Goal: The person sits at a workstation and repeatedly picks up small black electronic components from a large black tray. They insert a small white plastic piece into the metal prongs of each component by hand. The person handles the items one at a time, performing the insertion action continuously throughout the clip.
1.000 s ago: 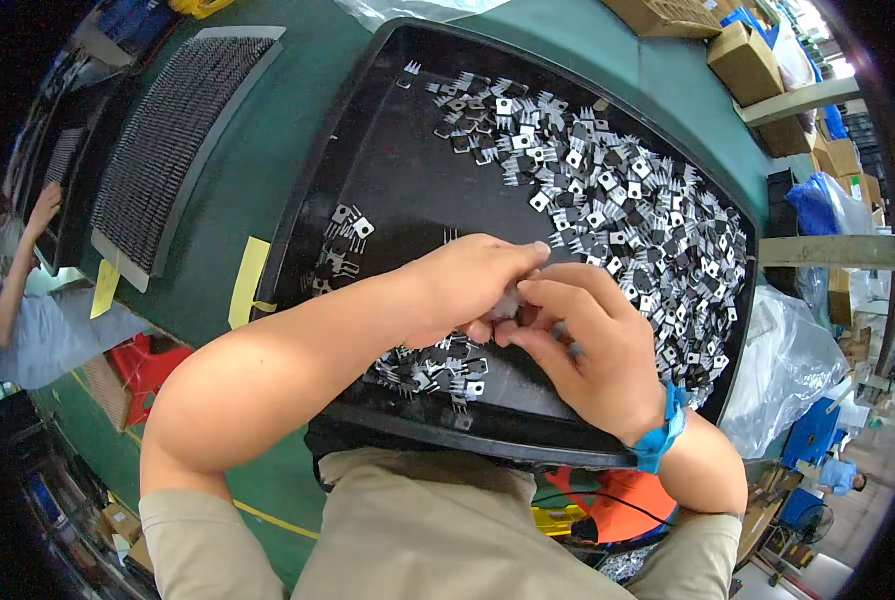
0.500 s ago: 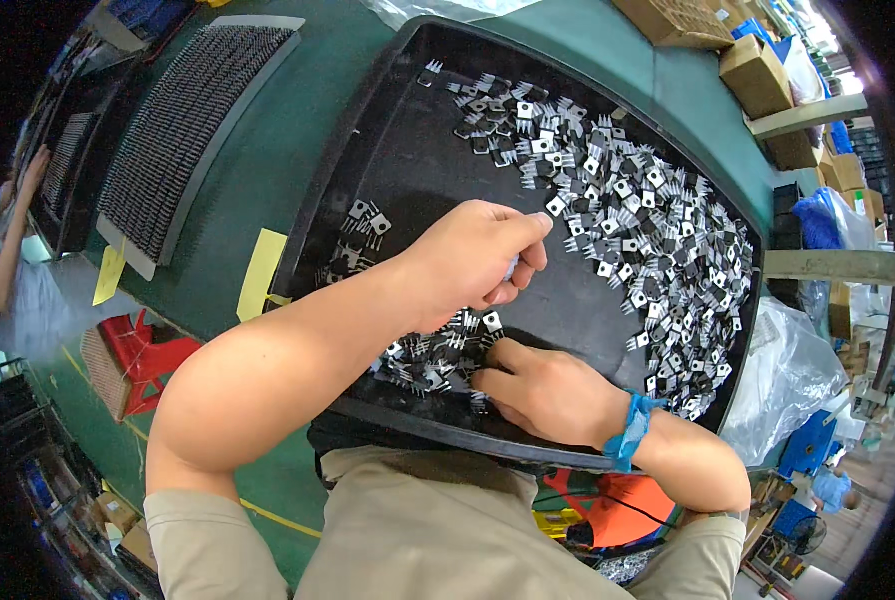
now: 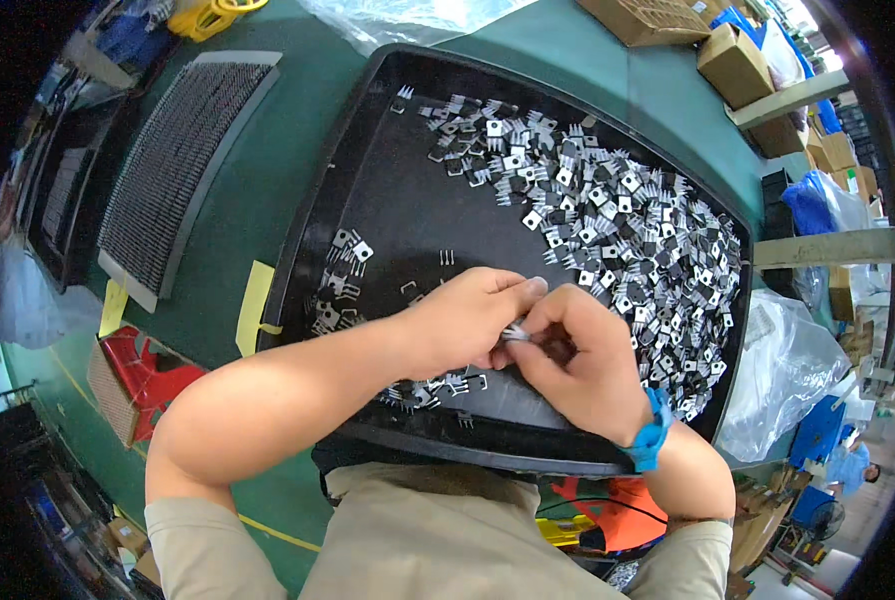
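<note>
A large black tray (image 3: 362,150) lies in front of me, with a big heap of three-legged transistors (image 3: 627,215) along its far and right side. Smaller clusters of the same parts lie at its left and near edges. Over the middle, my left hand (image 3: 472,320) is closed with its thumb on top, around transistors mostly hidden in the fist. My right hand (image 3: 587,360), with a blue wrist strap, meets it and pinches silvery-legged transistors (image 3: 514,332) at the left fingertips. How many are held cannot be made out.
Left of the tray, a panel packed with rows of dark parts (image 3: 182,165) lies on the green table (image 3: 312,90). A yellow paper slip (image 3: 254,305) sits by the tray's left wall. Clear plastic bags (image 3: 782,370) and cardboard boxes (image 3: 735,70) stand right. A red stool (image 3: 152,370) is below left.
My right hand has lifted from the near cluster of transistors up to my left hand, and both now touch. The left hand stays closed. The view has shifted slightly.
</note>
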`<move>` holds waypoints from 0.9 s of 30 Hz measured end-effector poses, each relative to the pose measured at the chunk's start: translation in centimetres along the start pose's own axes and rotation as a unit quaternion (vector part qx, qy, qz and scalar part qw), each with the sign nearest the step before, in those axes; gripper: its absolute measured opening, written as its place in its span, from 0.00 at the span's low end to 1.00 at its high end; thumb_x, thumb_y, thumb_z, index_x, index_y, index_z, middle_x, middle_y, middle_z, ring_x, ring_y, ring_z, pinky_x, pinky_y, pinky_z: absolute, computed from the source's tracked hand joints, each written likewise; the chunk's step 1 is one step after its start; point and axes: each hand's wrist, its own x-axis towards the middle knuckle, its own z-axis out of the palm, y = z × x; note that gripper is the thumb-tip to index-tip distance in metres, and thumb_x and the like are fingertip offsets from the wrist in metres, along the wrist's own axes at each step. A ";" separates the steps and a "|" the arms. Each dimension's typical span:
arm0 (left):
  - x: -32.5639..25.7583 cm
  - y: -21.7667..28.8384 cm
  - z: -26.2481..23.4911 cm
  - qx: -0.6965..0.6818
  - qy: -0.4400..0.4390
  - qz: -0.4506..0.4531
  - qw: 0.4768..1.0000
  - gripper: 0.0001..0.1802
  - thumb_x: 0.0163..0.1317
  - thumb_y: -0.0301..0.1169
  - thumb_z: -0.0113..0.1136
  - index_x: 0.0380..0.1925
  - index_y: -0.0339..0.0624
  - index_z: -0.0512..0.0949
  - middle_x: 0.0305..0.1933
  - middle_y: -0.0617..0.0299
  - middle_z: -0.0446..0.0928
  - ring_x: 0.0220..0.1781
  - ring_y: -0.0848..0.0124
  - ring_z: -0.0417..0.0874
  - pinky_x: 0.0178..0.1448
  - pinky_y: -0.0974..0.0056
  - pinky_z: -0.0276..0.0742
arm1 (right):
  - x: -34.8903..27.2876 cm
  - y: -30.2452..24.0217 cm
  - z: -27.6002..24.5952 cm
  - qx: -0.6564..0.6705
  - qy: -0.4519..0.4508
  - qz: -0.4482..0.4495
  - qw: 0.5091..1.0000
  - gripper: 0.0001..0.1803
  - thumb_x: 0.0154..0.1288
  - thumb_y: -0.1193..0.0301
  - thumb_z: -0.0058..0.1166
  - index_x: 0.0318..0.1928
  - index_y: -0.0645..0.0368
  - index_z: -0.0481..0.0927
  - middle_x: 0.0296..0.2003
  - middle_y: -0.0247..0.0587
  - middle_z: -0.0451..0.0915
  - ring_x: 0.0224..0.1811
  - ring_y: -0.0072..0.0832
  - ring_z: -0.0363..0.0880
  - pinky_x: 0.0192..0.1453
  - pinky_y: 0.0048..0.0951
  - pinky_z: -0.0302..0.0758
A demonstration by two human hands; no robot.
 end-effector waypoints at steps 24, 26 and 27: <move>-0.9 0.7 -0.1 0.135 -0.013 0.107 0.985 0.12 0.69 0.34 0.52 0.32 0.38 0.78 0.25 0.62 0.77 0.20 0.79 0.71 0.22 0.74 0.63 | 0.4 2.6 -1.6 0.301 0.069 0.160 0.937 0.04 0.66 0.73 0.57 0.36 0.62 0.79 0.28 0.27 0.79 0.27 0.10 0.71 0.30 0.15 0.67; -0.8 0.9 -0.5 0.030 -0.050 0.061 0.996 0.14 0.71 0.37 0.51 0.32 0.39 0.77 0.25 0.62 0.77 0.21 0.78 0.71 0.23 0.73 0.63 | 0.4 2.8 -1.9 0.340 0.044 0.191 0.920 0.04 0.65 0.75 0.57 0.35 0.62 0.79 0.29 0.28 0.79 0.28 0.11 0.72 0.32 0.15 0.68; -0.7 1.0 -0.7 -0.022 -0.068 0.038 0.997 0.15 0.71 0.38 0.50 0.32 0.39 0.77 0.26 0.62 0.77 0.21 0.78 0.71 0.23 0.73 0.64 | 0.4 2.6 -1.8 0.341 0.041 0.172 0.923 0.03 0.65 0.75 0.57 0.36 0.62 0.79 0.30 0.29 0.79 0.29 0.12 0.72 0.33 0.15 0.68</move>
